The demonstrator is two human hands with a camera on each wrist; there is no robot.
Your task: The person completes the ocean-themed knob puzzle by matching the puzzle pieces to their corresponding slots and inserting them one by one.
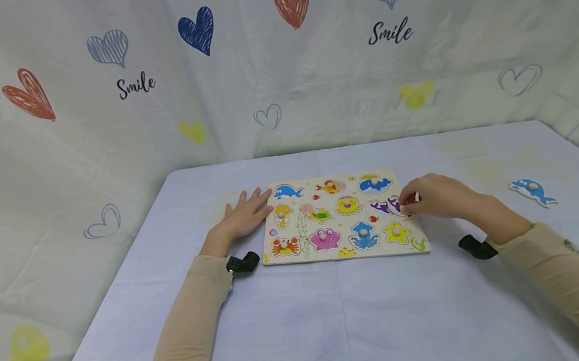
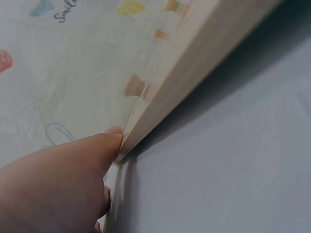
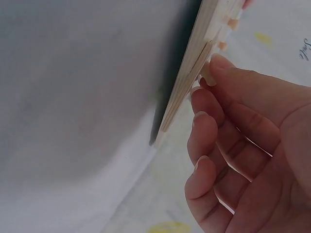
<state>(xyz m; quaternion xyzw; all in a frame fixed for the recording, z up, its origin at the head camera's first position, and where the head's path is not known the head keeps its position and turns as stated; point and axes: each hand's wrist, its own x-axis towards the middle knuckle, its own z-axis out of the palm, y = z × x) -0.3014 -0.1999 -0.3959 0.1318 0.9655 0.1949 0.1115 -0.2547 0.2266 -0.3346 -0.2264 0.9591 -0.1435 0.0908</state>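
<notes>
A wooden peg puzzle board (image 1: 347,257) with sea-animal pieces lies on the table. My right hand (image 1: 436,195) pinches the knob of a purple-and-white puzzle piece (image 1: 394,205) at the board's right side. In the right wrist view the thin wooden piece (image 3: 187,87) lies close against the board's surface, tilted slightly, its knob between thumb and index finger. Part of it is hidden by my fingers in the head view. My left hand (image 1: 242,216) rests with fingers spread at the board's left edge; in the left wrist view its thumb (image 2: 109,141) touches the edge.
A blue dolphin-shaped piece (image 1: 532,191) lies apart on the table at the right. Knobbed pieces such as the crab (image 1: 286,247), the pink shell (image 1: 325,239) and the yellow star (image 1: 397,233) sit on the board. A heart-printed curtain (image 1: 310,72) hangs behind the table.
</notes>
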